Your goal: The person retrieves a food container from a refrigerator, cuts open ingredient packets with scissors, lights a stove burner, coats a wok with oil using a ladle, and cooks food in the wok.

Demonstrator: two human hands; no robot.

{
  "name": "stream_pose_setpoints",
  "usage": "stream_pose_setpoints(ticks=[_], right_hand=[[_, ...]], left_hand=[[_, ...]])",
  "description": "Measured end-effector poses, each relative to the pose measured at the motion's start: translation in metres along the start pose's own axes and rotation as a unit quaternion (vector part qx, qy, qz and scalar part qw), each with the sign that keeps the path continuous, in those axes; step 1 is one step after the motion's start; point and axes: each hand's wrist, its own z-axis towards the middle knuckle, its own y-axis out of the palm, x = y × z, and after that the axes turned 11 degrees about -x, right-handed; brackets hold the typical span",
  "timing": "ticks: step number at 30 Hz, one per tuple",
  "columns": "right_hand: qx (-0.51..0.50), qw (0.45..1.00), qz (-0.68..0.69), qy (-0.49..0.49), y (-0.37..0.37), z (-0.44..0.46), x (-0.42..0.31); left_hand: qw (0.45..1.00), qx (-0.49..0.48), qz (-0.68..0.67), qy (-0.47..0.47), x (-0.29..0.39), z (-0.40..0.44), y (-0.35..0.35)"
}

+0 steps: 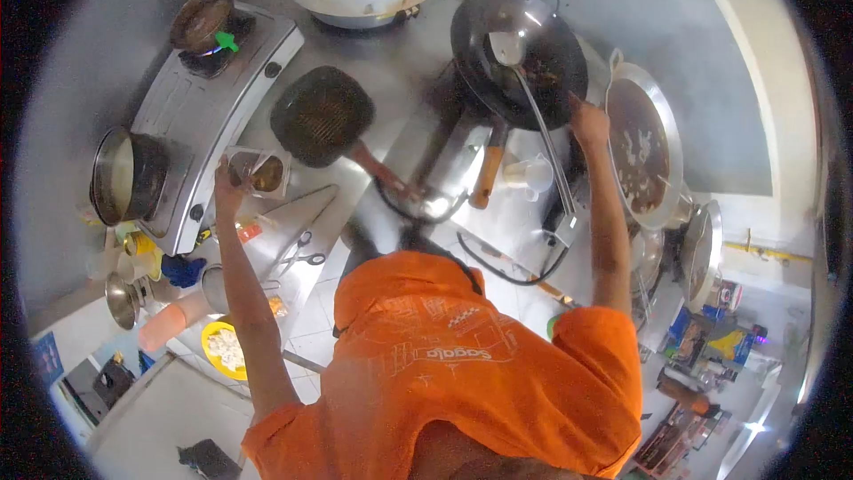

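My left hand point(229, 182) is closed at the edge of a clear plastic container point(269, 174) with something brown in it, beside the front of the gas stove. On the right, my right hand point(589, 122) is closed at the rim of a dark wok point(480, 31); whether it grips a handle there is hard to see. A metal spatula point(542, 120) rests in the wok, its long handle reaching out past the rim toward me. Between my hands lies a square black grill pan point(320, 116) with a brown handle.
A two-burner gas stove point(233, 93) carries a small pan point(203, 18) and a deep pot point(129, 176). Scissors point(302, 253) and a yellow bowl point(210, 363) of pale pieces are at left. A clear jug point(530, 175) stands below the wok. At right is a large pan point(671, 164) of brown liquid.
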Motion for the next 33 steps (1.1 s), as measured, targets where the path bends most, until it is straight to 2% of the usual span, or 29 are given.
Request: stream_pose_setpoints(ticks=[1,3,5,6,8,9,11,14,16,18,20,22,24,27,30,33], right_hand=[[0.024,1.000,0.013,0.001,-0.019,-0.004,-0.005],[0.071,0.996,0.044,0.016,-0.050,-0.014,-0.010],[0.095,0.990,0.084,0.055,-0.080,-0.024,-0.024],[0.107,0.986,0.105,0.075,-0.093,-0.029,-0.030],[0.035,0.999,0.022,0.034,-0.001,0.000,0.003],[0.002,1.000,-0.017,0.010,0.044,0.015,0.020],[0.014,0.999,-0.022,0.019,0.025,-0.002,0.008],[0.029,0.999,0.032,0.020,-0.038,-0.019,-0.009],[0.049,0.997,0.053,0.037,-0.067,-0.021,-0.014],[0.065,0.995,0.046,0.058,-0.072,-0.022,-0.019],[0.067,0.992,0.069,0.078,-0.047,-0.019,-0.022],[0.005,1.000,0.003,0.015,0.043,0.006,0.018],[-0.001,1.000,-0.013,0.021,0.024,0.005,0.007],[0.036,0.997,0.063,0.022,-0.034,-0.014,-0.010],[0.047,0.993,0.097,0.057,-0.035,-0.019,-0.020],[-0.030,0.999,-0.016,0.002,0.024,0.000,0.012]], left_hand=[[0.999,-0.001,-0.038,-0.023,-0.017,-0.003,-0.003],[1.000,0.001,0.018,-0.006,-0.010,-0.007,-0.003],[0.977,0.017,0.202,0.065,0.039,-0.021,0.007],[0.971,0.024,0.228,0.063,0.047,-0.023,0.008],[0.958,0.031,0.278,0.063,0.057,-0.022,0.012],[0.974,0.007,0.216,0.070,0.041,-0.021,0.011],[0.992,-0.028,0.091,0.084,-0.004,-0.009,0.001],[0.996,0.014,0.039,0.073,0.020,-0.022,0.013],[0.983,0.020,0.130,0.125,0.028,-0.021,0.011],[0.960,0.040,0.252,0.116,0.047,-0.028,0.012],[0.963,0.045,0.242,0.106,0.049,-0.026,0.013],[0.976,0.036,0.199,0.081,0.047,-0.028,0.014],[0.992,0.032,0.118,0.037,0.038,-0.027,0.013],[0.966,0.017,0.253,0.043,0.042,-0.028,0.008],[0.967,0.048,0.236,0.086,0.053,-0.032,0.016],[0.981,-0.006,0.194,0.029,0.030,-0.021,0.005]])
